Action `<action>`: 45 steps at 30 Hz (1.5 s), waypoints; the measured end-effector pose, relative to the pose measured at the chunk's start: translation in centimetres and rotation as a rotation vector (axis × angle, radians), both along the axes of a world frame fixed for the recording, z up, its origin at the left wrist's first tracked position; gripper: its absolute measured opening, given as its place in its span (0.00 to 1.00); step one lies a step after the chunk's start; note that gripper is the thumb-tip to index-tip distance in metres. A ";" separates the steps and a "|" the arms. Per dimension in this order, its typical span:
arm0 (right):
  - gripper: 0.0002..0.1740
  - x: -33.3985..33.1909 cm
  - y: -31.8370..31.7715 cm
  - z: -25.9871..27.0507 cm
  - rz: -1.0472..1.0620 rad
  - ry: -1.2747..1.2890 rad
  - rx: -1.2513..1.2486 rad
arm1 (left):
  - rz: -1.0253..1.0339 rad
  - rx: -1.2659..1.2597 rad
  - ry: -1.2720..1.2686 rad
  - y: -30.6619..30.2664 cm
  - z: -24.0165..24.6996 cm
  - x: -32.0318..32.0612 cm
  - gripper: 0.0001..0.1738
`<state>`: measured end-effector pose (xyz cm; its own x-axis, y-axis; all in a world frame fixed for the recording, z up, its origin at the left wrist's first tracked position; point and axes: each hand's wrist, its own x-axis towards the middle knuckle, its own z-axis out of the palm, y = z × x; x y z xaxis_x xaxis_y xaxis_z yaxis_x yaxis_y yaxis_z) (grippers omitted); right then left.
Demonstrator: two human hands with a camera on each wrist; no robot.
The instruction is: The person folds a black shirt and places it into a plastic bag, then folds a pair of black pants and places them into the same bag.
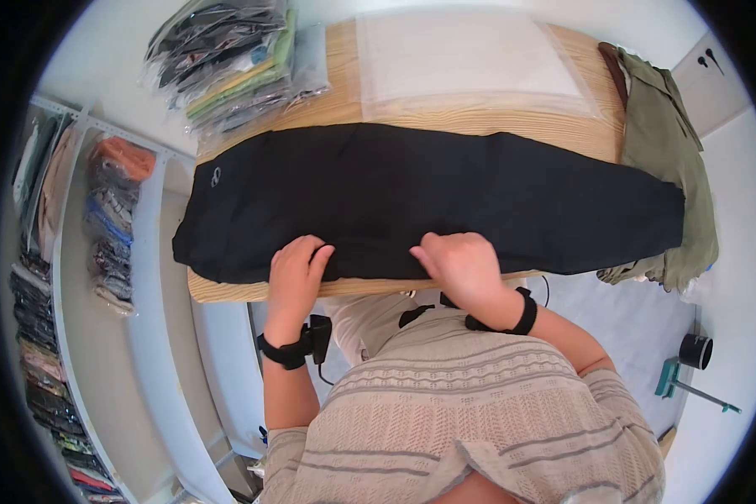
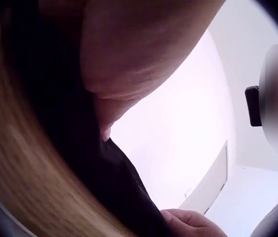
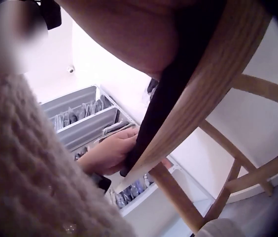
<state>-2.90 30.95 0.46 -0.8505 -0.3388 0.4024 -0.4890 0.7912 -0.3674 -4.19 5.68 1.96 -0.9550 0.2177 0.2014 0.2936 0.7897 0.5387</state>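
Observation:
Black trousers (image 1: 412, 189), folded lengthwise, lie across the wooden table (image 1: 328, 290), with a small pale logo near their left end. My left hand (image 1: 294, 273) pinches the cloth at the near edge, left of the middle, its thumb pointing right. To the right of it, my right hand (image 1: 466, 265) grips the same edge with curled fingers, its thumb toward the left hand. Between the two hands the fabric is slightly ruffled. In the right wrist view the left hand (image 3: 112, 150) shows at the cloth's edge beyond the table rim.
Bagged garments (image 1: 235, 63) are stacked at the table's back left. Clear plastic bags (image 1: 470, 59) lie at the back. Olive garments (image 1: 664, 126) hang over the right end, partly under the trousers. Shelves (image 1: 109, 336) with packed clothes stand at left.

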 end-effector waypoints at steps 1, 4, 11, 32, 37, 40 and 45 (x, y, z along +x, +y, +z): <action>0.15 0.1 -0.3 -0.1 0.045 -0.020 -0.033 | 0.033 -0.006 -0.016 -0.5 -0.2 0.1 0.09; 0.15 0.0 -0.6 -0.1 0.036 -0.026 -0.034 | 0.098 -0.113 0.074 1.0 1.2 0.7 0.08; 0.15 0.1 -0.6 -0.6 0.024 -0.019 -0.011 | -0.169 -0.165 0.069 4.8 -0.4 1.8 0.23; 0.29 4.4 15.0 0.7 -0.280 -0.144 0.306 | -0.018 -0.521 0.042 6.0 -1.2 1.6 0.27; 0.28 4.9 21.6 1.0 -0.609 -0.021 0.321 | -0.029 -0.492 0.040 6.0 -1.3 1.8 0.27; 0.33 6.8 26.7 1.4 -1.123 0.280 0.363 | -0.018 -0.519 0.022 6.1 -1.0 1.8 0.27; 0.39 7.8 32.0 -1.3 -1.410 0.167 -0.201 | -0.025 -0.527 0.046 6.0 -1.3 1.7 0.26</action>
<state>4.89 62.91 -0.79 -0.3613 0.8062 0.4685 0.5987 0.5858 -0.5463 -2.47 11.64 0.69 -0.9410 0.3235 0.0996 0.3299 0.9423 0.0566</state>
